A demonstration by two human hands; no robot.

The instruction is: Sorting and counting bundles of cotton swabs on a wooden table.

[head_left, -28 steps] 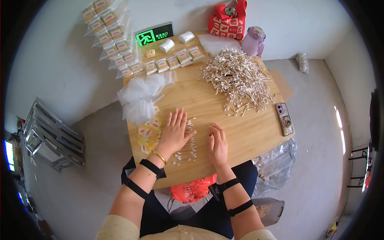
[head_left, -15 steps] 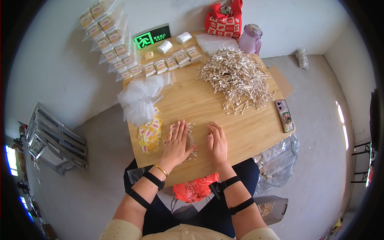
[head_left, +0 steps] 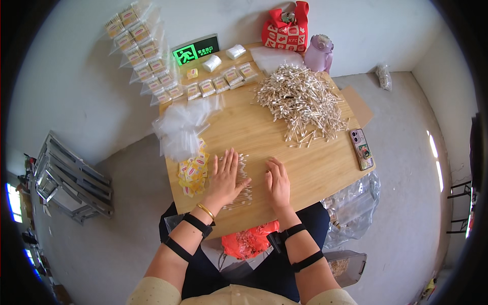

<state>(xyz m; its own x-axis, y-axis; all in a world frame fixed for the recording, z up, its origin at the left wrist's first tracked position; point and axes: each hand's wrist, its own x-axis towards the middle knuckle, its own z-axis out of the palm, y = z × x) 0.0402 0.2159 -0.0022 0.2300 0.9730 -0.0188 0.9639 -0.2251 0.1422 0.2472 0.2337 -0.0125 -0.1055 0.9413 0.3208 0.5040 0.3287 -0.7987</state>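
My left hand (head_left: pixel 225 175) lies flat, fingers stretched and thumb out, over a row of cotton swabs (head_left: pixel 244 195) laid side by side on the wooden table. Part of that row is hidden under the palm. To the right, my right hand (head_left: pixel 277 183) rests on the bare wood with loosely bent fingers and nothing visible in it. Small yellow-and-white printed cards (head_left: pixel 193 172) are scattered just left of my left hand. Beyond them sit clear plastic bags (head_left: pixel 178 133). A big heap of loose cotton swabs (head_left: pixel 304 104) spreads over the far right of the table.
Filled swab packs (head_left: pixel 221 84) line the far edge, with more bagged packs (head_left: pixel 145 51) stacked at far left. A phone (head_left: pixel 361 149) lies at the right edge. A purple bottle (head_left: pixel 319 53) and red bag (head_left: pixel 285 30) stand behind the heap. An orange-red bag (head_left: pixel 247 241) hangs below the table.
My left hand has shifted slightly over the row, and more of the swabs show beside and below it. My right hand stays in about the same place.
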